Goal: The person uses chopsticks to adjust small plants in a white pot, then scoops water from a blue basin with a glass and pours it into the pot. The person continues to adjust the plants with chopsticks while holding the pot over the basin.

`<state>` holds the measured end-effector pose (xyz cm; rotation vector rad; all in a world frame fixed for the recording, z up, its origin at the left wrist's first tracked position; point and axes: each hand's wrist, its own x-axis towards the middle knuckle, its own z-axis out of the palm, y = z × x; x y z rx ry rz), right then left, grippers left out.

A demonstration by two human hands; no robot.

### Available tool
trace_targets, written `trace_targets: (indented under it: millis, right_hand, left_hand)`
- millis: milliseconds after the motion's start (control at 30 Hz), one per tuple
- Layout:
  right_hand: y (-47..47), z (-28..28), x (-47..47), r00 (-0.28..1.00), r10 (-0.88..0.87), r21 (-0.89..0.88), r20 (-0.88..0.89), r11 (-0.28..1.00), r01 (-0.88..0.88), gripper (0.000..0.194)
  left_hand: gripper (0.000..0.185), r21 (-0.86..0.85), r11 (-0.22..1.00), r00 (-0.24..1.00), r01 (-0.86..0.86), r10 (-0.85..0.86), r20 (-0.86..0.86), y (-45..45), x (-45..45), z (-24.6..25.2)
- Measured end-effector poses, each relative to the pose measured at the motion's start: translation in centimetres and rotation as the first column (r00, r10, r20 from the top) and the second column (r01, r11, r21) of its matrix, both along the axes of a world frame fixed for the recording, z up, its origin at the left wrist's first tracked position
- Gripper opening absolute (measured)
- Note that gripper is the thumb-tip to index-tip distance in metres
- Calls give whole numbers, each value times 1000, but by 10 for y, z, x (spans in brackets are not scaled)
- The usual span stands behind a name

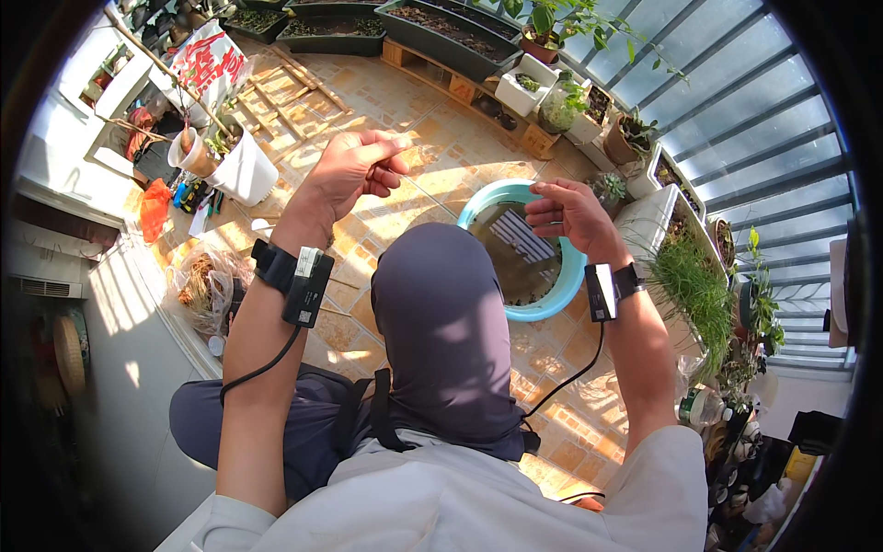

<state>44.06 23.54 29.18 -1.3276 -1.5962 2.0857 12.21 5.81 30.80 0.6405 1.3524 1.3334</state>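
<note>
My left hand [365, 165] hovers above the tiled floor, its thumb laid against the curled index finger. No object shows between those fingers. Over the right rim of a light blue plastic basin [574, 286] is my right hand [562, 212], fingers loosely bent with small gaps between them and nothing visible in the grasp. Murky water [514, 265] fills the basin and reflects the slatted window; dark bits float along its edge. My bent knee [441, 290], in grey trousers, rises between the two forearms. A small black device is strapped to each wrist, with a cable running from it.
White pots [248, 169] stand at left near a bamboo frame [279, 103] and hand tools [190, 196]. A clear plastic bag [200, 279] of dry material lies lower left. Long planters [448, 34] on a wooden pallet [469, 93] and potted grass [693, 290] line the window side.
</note>
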Motion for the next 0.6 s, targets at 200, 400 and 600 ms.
trace_targets:
  millis: [200,400,600]
  right_hand:
    - [-28,-138,75,850,-526,-286,-8,816,502,30]
    - [-66,-267,172,318,-884,393,342,442,807,51]
    - [-65,-273,195,444,-825,-68,349,450,890,54]
  left_hand:
    - [39,-88,993,966,81,-57,251,43,0,-91]
    - [58,-245,934,882,262,-128,454,67,6,-183]
    - [81,-374,877,834,303,-54,549,63,37,-263]
